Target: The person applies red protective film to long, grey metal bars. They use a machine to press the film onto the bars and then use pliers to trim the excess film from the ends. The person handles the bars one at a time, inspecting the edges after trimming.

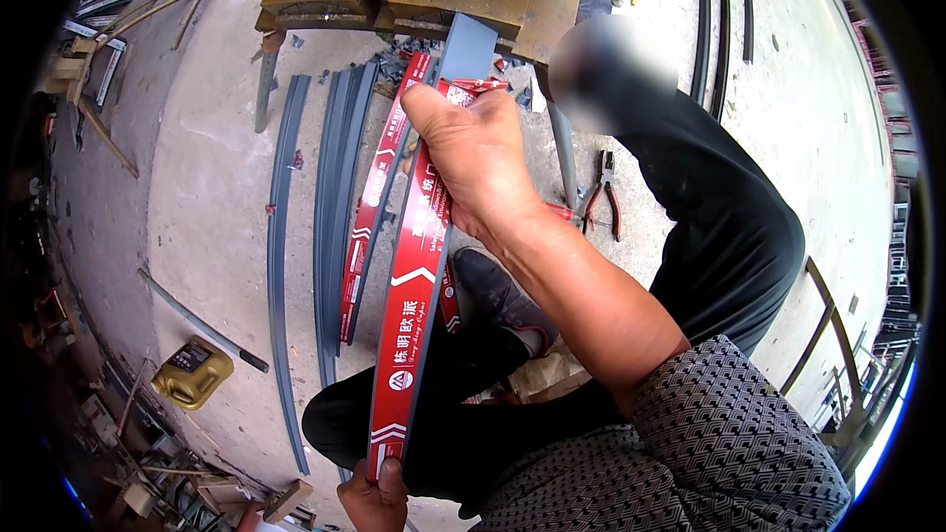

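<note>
A long grey metal profile (467, 47) with red protective film (416, 266) along its face slants across my lap. My right hand (475, 143) is closed around it near its far end, which is bare grey. Beside the knuckles a bit of red film sticks up, crumpled. At the near end my left hand (376, 500) grips the profile, thumb on the film and fingers mostly hidden beneath. The far tip lies at the edge of a worn yellow-brown metal machine (453, 2). A second red-filmed profile (371, 197) lies just left of the held one.
Several grey profiles (286, 236) lie on the concrete floor to the left, near a gold plastic jug (193, 372). Pliers (603, 195) with red-and-black handles rest right of my forearm. Dark scraps lie beneath the machine. Long black strips (722, 30) are at the far right.
</note>
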{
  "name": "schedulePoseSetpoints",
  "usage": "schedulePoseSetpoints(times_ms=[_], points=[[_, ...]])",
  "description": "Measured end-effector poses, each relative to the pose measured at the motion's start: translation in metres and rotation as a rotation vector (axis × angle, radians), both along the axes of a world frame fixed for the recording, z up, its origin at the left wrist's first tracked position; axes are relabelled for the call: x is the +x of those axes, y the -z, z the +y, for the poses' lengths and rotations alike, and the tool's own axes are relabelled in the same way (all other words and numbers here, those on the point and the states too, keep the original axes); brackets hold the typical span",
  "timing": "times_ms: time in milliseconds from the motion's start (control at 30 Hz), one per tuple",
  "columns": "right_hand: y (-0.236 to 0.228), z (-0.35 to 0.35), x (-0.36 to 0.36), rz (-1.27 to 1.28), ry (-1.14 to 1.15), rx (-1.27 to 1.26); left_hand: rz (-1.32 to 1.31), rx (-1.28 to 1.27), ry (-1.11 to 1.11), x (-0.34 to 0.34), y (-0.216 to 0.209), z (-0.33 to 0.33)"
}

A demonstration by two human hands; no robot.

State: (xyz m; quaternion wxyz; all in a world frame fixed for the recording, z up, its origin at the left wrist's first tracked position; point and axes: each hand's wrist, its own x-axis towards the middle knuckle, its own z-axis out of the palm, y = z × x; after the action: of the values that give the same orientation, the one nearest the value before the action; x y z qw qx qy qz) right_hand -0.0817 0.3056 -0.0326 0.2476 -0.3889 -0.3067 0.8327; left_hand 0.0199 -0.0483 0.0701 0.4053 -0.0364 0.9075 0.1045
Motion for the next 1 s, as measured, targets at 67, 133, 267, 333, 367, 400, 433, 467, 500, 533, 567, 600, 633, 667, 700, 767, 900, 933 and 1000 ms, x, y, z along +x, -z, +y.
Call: schedulePoseSetpoints(times_ms=[67,133,267,333,367,400,433,467,500,533,567,600,633,667,700,767,900,933,1000], points=[[-0.002,0.002,0.003,-0.018,-0.037,0.006,-0.017,-0.013,-0.048,0.012,0.005,-0.001],[-0.002,0.006,0.004,-0.045,-0.061,-0.001,0.103,0.03,0.064,0.018,-0.001,0.011],[0.002,0.009,0.007,0.027,-0.048,0.031,-0.041,-0.05,-0.02,0.03,0.005,-0.005],[0.007,0.009,0.006,0.059,-0.033,0.057,-0.011,-0.088,0.022,0.03,0.006,0.003],[0.006,0.007,0.006,0.041,-0.037,0.037,-0.011,-0.087,0.017,0.031,0.011,-0.003],[0.003,0.007,0.005,0.023,-0.041,0.02,-0.01,-0.083,0.012,0.03,0.013,-0.003],[0.0,0.006,0.005,0.006,-0.045,0.003,0.006,-0.061,0.007,0.028,0.011,-0.003],[-0.001,0.006,0.005,0.017,-0.04,-0.004,0.022,-0.038,0.001,0.026,0.006,-0.003],[-0.002,0.006,0.005,0.025,-0.035,-0.012,0.037,-0.016,-0.005,0.023,0.0,-0.001],[-0.002,0.006,0.005,0.034,-0.031,-0.019,0.065,-0.023,0.036,0.021,-0.007,0.003],[-0.002,0.007,0.005,0.036,-0.017,-0.019,0.094,-0.03,0.077,0.018,-0.015,0.007],[-0.003,0.007,0.004,0.042,-0.006,-0.023,0.127,-0.042,0.116,0.016,-0.022,0.012],[-0.003,0.007,0.004,0.048,0.007,-0.027,0.101,-0.021,0.06,0.015,-0.027,0.016],[-0.002,0.007,0.004,0.045,-0.005,-0.022,0.131,-0.031,0.08,0.018,-0.026,0.017],[0.0,0.007,0.005,0.044,-0.014,-0.018,0.162,-0.042,0.102,0.021,-0.022,0.016],[-0.001,0.007,0.006,0.012,-0.044,0.007,0.183,-0.039,0.157,0.024,-0.007,0.009],[0.013,0.007,0.006,0.065,-0.043,0.047,0.119,-0.027,0.087,0.028,0.019,-0.005],[0.01,0.006,0.006,0.067,-0.032,0.029,0.168,0.048,0.04,0.03,0.023,-0.008],[0.01,0.006,0.005,0.072,-0.018,0.016,0.271,0.194,-0.048,0.031,0.032,-0.019]])
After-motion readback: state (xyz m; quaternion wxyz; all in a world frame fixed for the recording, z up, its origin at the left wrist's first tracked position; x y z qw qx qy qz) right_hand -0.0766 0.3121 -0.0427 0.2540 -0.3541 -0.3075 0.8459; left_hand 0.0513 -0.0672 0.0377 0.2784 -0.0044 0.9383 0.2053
